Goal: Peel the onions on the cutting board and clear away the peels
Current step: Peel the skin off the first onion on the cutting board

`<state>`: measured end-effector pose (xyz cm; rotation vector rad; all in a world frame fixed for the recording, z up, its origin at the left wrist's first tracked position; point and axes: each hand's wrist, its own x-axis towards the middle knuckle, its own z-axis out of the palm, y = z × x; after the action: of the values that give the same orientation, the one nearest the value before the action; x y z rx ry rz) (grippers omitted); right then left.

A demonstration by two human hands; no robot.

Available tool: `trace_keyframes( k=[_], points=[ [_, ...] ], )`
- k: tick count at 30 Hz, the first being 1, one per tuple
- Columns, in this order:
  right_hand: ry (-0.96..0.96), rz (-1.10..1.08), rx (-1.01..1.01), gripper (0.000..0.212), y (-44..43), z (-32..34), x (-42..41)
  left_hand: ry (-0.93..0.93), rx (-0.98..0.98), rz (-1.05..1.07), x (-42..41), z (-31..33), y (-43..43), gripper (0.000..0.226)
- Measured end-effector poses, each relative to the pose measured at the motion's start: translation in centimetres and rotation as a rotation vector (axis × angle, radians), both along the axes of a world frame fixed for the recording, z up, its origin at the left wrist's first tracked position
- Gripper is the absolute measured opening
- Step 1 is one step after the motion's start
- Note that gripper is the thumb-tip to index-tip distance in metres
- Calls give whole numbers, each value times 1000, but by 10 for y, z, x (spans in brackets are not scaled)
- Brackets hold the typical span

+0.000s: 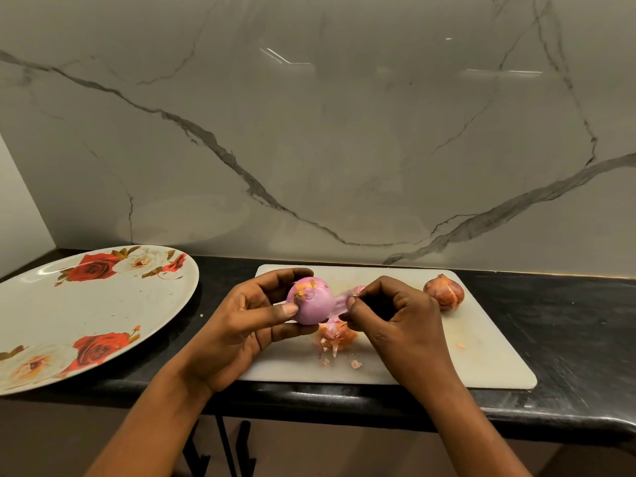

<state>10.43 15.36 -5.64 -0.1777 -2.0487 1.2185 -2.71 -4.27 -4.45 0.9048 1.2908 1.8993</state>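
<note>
- The left hand [241,325] grasps the pink-purple round onion [311,302], thumb on the near side and fingers curled round the far side. It holds the onion clear above the board, root end towards the camera. This grip fixes the bulb so that the other hand can pull against it.
- The right hand [395,318] pinches a translucent pink strip of skin [340,301] between thumb and fingertips. The strip is stretched taut from the onion's right side, so the pull runs away from the bulb.
- Judgement: peeling of this onion is nearly complete; only this thin layer and some orange residue at the root are visible.
- A loose pile of orange-pink papery peels [335,335] lies directly beneath the held onion, where waste drops during work. Small fragments lie just in front of it.
- The white rectangular plastic cutting board [464,356] carries the peels and keeps them off the black stone bench [568,321].
- A brown-skinned unpeeled onion [444,292] sits near the board's far right corner, apart from the waste.
- A pink rounded shape behind the right fingertips is mostly hidden; its identity cannot be determined.
- A large round white plate with red rose print [113,304] rests on the bench left of the board, within reach.
</note>
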Motion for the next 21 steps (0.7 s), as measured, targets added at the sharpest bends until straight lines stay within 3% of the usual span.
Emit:
trace_keyframes(
  k=[3, 9, 18, 21],
  points=[
    [22, 18, 15, 7, 1, 0, 1, -113, 25, -34, -1, 1, 2, 53],
    [46, 118, 40, 6, 0, -1, 3, 11, -117, 97, 4, 4, 4, 75],
    [39, -52, -22, 13, 2, 2, 3, -69, -37, 129, 5, 4, 2, 43],
    [20, -86, -4, 15, 3, 1, 3, -81, -6, 148, 2, 3, 1, 44]
  ],
)
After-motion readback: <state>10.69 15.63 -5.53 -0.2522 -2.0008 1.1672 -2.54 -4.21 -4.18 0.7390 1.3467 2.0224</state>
